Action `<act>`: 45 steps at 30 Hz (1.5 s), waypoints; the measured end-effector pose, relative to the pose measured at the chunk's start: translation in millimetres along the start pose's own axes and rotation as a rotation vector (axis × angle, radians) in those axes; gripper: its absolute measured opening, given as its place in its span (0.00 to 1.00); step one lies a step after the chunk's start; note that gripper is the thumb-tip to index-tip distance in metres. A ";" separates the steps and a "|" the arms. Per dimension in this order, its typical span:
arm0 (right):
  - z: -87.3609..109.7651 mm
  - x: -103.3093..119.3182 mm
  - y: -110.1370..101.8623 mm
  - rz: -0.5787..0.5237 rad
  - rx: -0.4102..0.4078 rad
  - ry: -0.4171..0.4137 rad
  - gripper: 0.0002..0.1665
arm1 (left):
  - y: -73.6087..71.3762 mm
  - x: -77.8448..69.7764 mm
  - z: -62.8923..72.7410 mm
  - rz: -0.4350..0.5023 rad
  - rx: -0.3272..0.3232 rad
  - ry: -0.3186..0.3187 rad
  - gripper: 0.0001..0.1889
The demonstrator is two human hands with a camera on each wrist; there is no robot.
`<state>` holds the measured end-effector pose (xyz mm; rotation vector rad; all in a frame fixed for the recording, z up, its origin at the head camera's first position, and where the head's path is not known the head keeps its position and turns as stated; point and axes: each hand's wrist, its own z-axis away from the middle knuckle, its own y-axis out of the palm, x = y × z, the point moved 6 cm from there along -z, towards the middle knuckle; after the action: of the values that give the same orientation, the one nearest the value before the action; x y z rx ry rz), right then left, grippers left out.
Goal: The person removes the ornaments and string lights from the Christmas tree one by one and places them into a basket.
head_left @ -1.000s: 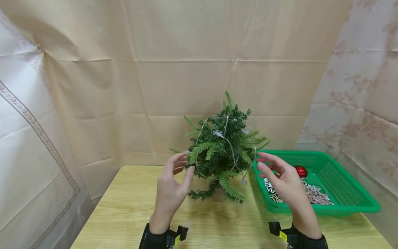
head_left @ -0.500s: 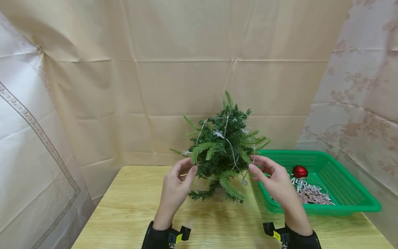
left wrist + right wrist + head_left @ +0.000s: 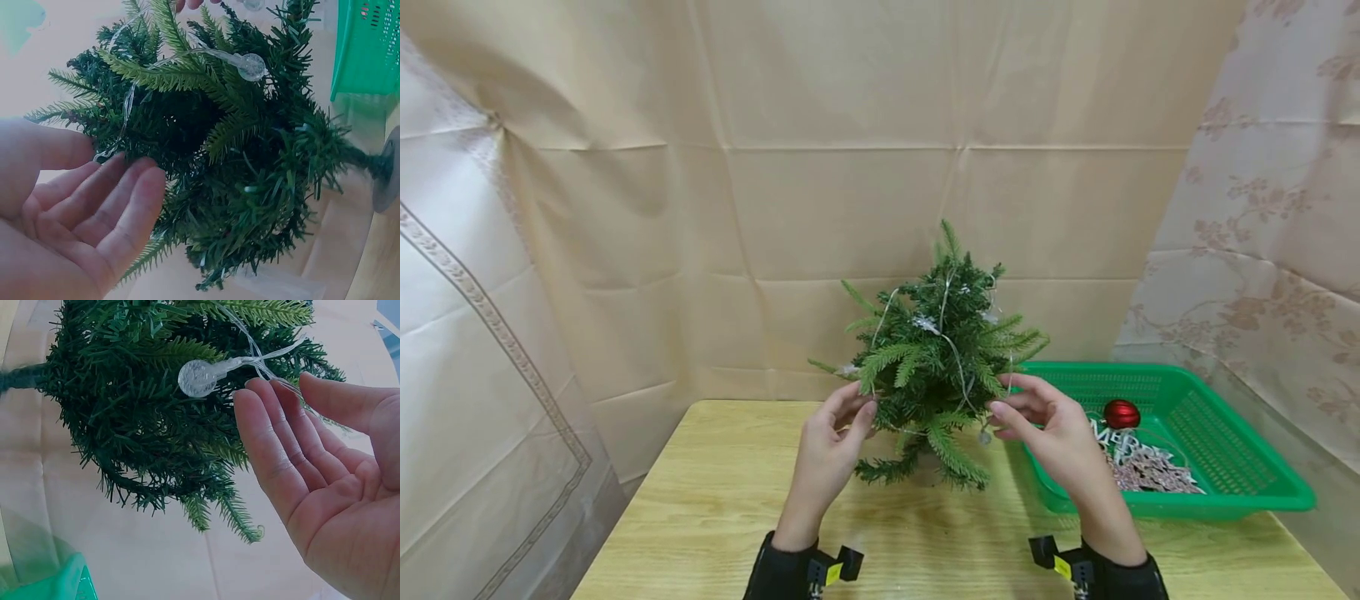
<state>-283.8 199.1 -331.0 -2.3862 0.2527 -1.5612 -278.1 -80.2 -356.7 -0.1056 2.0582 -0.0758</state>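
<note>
A small artificial Christmas tree (image 3: pixel 943 350) stands on the table, wound with clear string lights (image 3: pixel 957 354). On the tree's left side, my left hand (image 3: pixel 831 450) has its thumb and fingertips about the light wire (image 3: pixel 128 112), close against the needles. My right hand (image 3: pixel 1060 433) is at the right side, with the wire (image 3: pixel 275 357) running between thumb and fingers. A clear round bulb (image 3: pixel 197 379) hangs just beside its fingertips. Another bulb (image 3: pixel 251 67) shows among the branches in the left wrist view. Needles partly hide the left fingertips.
A green plastic basket (image 3: pixel 1247 467) stands right of the tree, close behind my right hand. Inside are a red ball ornament (image 3: pixel 1122 414) and a pile of small flat cut-outs (image 3: pixel 1153 469). The wooden table (image 3: pixel 700 500) ends at a beige cloth backdrop (image 3: pixel 850 167).
Both hands have moved inward to the tree, the right one leftward from beside the basket. Their fingers have closed on the light wire. The tree stays in place.
</note>
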 end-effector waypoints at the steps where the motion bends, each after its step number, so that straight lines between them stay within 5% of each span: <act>1: -0.1 -0.2 0.3 -0.003 0.003 -0.003 0.28 | 0.4 0.5 -0.1 0.021 0.004 -0.005 0.23; 13: 0.9 3.8 2.8 -0.028 0.018 -0.013 0.27 | -2.2 1.0 -0.6 0.155 -0.015 -0.046 0.23; 45: 5.6 10.3 1.7 -0.128 0.041 -0.037 0.28 | -12.9 -24.8 5.6 0.233 -0.053 -0.005 0.17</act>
<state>-274.5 195.3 -324.8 -2.4403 0.0606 -1.5586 -261.0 -90.4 -336.4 0.1016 2.0535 0.1237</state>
